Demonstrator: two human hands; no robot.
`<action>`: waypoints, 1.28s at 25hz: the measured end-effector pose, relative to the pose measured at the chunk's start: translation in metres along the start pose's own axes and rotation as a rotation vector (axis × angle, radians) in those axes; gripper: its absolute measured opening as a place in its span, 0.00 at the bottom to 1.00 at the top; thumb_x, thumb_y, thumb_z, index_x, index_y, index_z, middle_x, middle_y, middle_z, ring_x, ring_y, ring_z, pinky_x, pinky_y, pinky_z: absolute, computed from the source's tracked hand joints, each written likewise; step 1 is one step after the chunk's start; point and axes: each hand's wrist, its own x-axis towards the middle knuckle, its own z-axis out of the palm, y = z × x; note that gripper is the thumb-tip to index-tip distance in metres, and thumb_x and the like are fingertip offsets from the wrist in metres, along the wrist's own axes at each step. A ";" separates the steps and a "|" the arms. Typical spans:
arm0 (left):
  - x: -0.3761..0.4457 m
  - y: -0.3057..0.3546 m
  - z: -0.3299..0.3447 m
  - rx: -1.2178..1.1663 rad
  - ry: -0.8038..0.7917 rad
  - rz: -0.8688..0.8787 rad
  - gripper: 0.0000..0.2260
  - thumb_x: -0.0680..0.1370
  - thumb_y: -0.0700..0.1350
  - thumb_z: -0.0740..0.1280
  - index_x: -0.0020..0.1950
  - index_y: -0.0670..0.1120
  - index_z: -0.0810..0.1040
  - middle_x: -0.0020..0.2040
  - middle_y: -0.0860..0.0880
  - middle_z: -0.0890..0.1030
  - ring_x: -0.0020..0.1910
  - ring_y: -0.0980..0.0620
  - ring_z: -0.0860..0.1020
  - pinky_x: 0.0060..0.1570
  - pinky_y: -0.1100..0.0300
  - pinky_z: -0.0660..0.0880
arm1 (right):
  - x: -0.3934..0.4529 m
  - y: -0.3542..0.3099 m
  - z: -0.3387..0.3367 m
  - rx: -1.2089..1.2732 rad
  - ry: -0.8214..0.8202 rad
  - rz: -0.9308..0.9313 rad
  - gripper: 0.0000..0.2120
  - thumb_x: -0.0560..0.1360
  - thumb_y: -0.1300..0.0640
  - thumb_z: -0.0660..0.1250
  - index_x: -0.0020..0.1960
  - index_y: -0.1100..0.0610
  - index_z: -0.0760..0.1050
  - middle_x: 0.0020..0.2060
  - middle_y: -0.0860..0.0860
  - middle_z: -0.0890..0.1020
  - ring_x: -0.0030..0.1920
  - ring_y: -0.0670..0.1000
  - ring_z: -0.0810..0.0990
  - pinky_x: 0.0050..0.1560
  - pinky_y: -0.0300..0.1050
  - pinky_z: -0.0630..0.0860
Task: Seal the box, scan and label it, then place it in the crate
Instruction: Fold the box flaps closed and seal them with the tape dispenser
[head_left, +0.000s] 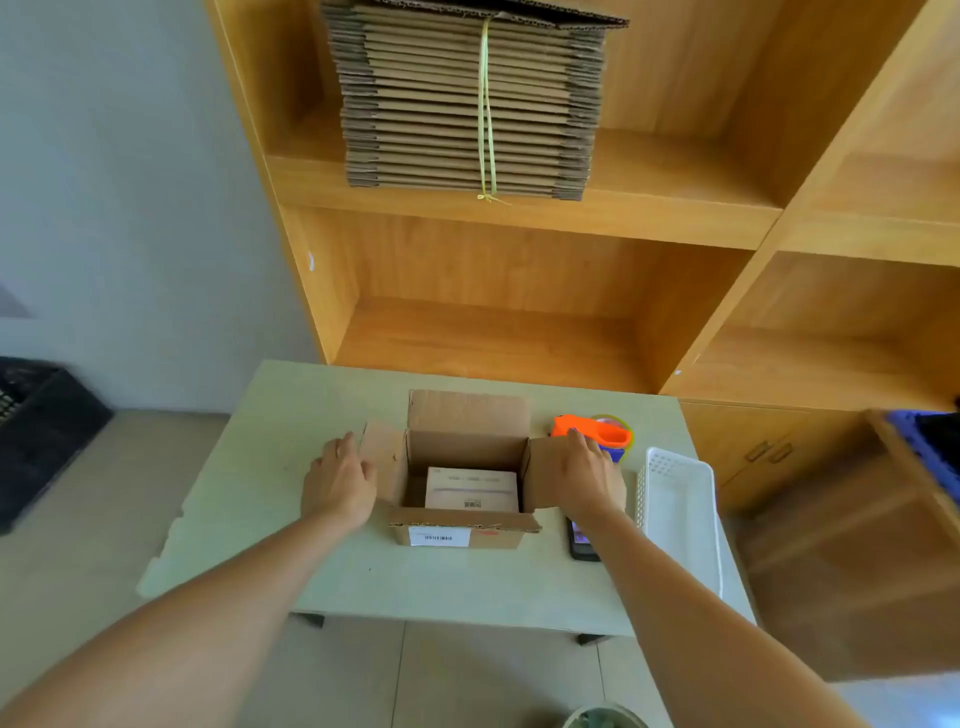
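Box (464, 480): unsealed, flaps up, packet inside. Left hand (340, 480) and right hand (589, 475) lay flat-fingered on side flaps. Taping, scanning, labelling, crating outstanding; tape gun (592, 434) untouched.

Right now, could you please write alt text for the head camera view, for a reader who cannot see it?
A person's left hand and right hand rest on the side flaps of an open cardboard box on a pale table, a smaller carton inside. An orange tape dispenser, a phone and a white basket lie to the right.
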 end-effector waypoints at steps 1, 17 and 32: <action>0.000 -0.006 0.001 -0.025 -0.039 -0.083 0.23 0.82 0.45 0.57 0.76 0.41 0.61 0.72 0.39 0.68 0.65 0.36 0.71 0.62 0.47 0.70 | -0.002 0.003 -0.001 0.007 -0.029 0.056 0.22 0.81 0.58 0.57 0.75 0.57 0.64 0.67 0.57 0.77 0.64 0.61 0.76 0.57 0.51 0.73; -0.004 0.022 0.029 -0.366 -0.197 0.185 0.15 0.82 0.48 0.60 0.65 0.46 0.78 0.63 0.49 0.78 0.61 0.49 0.77 0.62 0.55 0.72 | 0.006 0.014 0.021 0.436 -0.086 0.298 0.16 0.82 0.53 0.54 0.57 0.57 0.78 0.48 0.57 0.82 0.45 0.58 0.77 0.43 0.45 0.70; -0.024 0.000 0.023 -0.227 -0.509 0.373 0.30 0.70 0.76 0.56 0.63 0.60 0.73 0.63 0.69 0.68 0.66 0.64 0.65 0.63 0.57 0.67 | -0.004 -0.021 0.033 0.060 -0.200 -0.224 0.18 0.85 0.49 0.50 0.51 0.55 0.74 0.43 0.55 0.81 0.46 0.60 0.76 0.47 0.52 0.73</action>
